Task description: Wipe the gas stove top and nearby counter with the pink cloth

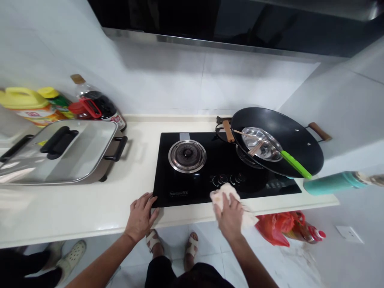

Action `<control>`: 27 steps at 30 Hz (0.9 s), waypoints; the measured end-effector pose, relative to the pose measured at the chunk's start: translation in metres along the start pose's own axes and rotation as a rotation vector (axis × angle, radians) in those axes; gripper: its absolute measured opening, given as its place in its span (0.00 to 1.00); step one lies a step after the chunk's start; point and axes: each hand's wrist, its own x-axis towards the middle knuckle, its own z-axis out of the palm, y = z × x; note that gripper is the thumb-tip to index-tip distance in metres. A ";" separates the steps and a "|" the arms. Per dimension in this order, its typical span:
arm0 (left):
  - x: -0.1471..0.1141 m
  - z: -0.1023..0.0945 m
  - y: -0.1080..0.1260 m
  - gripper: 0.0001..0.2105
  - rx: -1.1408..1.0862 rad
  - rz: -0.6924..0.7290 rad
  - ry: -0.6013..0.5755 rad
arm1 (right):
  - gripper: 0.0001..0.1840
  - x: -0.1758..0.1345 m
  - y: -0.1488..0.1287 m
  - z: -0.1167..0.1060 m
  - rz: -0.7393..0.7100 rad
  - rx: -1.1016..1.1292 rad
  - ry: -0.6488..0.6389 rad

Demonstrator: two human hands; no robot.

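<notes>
Head view: your right hand (229, 216) lies over a pale cloth (225, 193), fingers partly bent and holding it down on the front edge of the black glass cooktop (214, 154), just in front of the control knobs (223, 179). Part of the cloth trails past your palm over the countertop's (138, 160) front edge. Your left hand (141, 216) has hold of nothing; its fingers are loosely extended, resting at the cooktop's front left corner.

Between your hands and the wall, the left burner (187, 156) is bare. Over the right burner sits a black wok (303, 146), tilted, with a shiny metal bowl (271, 155) inside and a green-handled utensil (295, 164) across its rim. A turquoise cylinder (333, 183) lies beside it, near the counter's right end.

Well to your left stands an electric skillet (97, 173) under a glass lid (88, 146), with a dark sauce bottle (102, 105) behind. Below, another person's clog (72, 256) shows on the floor.
</notes>
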 end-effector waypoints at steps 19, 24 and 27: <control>-0.008 0.006 0.002 0.17 0.002 -0.003 0.043 | 0.31 0.120 -0.108 0.029 -0.014 0.211 -0.002; -0.011 0.007 0.002 0.19 -0.030 -0.004 0.059 | 0.31 0.108 -0.118 0.043 -0.052 0.062 -0.070; -0.013 0.007 0.001 0.24 -0.055 -0.014 0.097 | 0.30 0.065 -0.136 0.050 -0.111 -0.046 -0.127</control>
